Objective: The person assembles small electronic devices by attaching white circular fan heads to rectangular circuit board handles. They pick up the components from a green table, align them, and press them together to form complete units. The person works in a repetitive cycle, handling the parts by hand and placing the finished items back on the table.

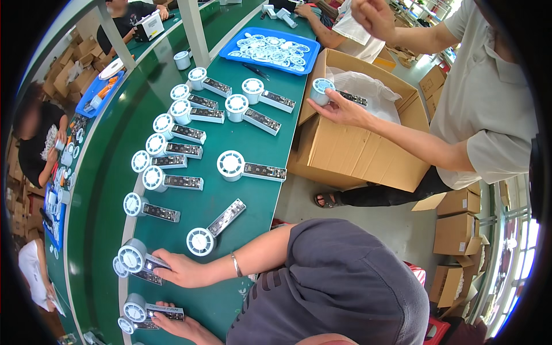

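My right hand (183, 271), with a bracelet on its wrist, grips a light-blue handheld fan (133, 259) by its handle. Another fan (148, 276) with a bare circuit board lies just under it, partly covered. Nearer the lower edge, my left hand (183, 329) has its fingers around the handle of a second handheld fan (135, 310). Below that one a further fan (126, 325) shows in part. One fan (200, 241) lies slanted beyond my right hand. Several more fans (231, 165) rest in rows on the green table, circuit boards showing in their handles.
At the table's far end sits a blue tray (270, 68) of white rings, with thin dark tools (256, 71) beside it. A co-worker's hand (348, 109) at right holds a fan (323, 91) over an open cardboard box (351, 152). A metal post (194, 34) rises at the back.
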`<state>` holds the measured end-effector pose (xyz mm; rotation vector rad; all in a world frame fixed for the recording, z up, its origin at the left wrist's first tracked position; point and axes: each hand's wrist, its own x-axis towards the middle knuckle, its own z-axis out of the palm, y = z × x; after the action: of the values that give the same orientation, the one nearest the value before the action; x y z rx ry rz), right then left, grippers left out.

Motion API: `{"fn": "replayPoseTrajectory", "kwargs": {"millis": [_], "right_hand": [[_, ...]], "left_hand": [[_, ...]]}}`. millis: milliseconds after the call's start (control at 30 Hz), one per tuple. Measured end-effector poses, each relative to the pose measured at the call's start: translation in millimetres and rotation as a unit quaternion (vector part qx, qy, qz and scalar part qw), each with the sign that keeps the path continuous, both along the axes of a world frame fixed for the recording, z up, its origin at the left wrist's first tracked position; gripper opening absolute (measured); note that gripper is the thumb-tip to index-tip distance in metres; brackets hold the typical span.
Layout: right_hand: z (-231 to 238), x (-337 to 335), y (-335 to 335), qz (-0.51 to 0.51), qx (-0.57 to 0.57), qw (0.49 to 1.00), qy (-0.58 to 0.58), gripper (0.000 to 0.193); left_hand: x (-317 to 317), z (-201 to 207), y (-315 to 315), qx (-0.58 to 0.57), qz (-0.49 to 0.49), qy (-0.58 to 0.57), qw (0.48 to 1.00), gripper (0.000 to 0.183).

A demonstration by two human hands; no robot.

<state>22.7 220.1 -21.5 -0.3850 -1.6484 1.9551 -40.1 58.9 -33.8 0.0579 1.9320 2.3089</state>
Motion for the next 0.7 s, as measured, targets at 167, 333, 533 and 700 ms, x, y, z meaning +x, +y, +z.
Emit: {"fn": "replayPoseTrajectory", "kwargs": {"millis": [167, 333, 533, 700], "right_hand": [[2.4, 1.5, 0.6, 0.003, -0.002, 1.0, -0.001, 0.036], [3.9, 1.8, 0.6, 0.005, -0.003, 1.0, -0.002, 0.036], [2.0, 0.7, -1.1, -0.003, 0.003, 1.0, -0.001, 0.036], [1.9, 0.5, -0.9, 0.003, -0.002, 1.0, -0.004, 0.036]], "left_hand": [[-3.1, -2.7, -3.8, -0.001, -0.014, 0.005, 1.0, 0.032], [-3.4, -3.4, -3.6, 0.002, -0.009, 0.007, 1.0, 0.032], [5.0, 6.1, 3.8, -0.008, 0.013, -0.004, 1.0, 0.031], [-5.3, -6.1, -4.8, 0.007, -0.01, 0.005, 1.0, 0.031]]}}
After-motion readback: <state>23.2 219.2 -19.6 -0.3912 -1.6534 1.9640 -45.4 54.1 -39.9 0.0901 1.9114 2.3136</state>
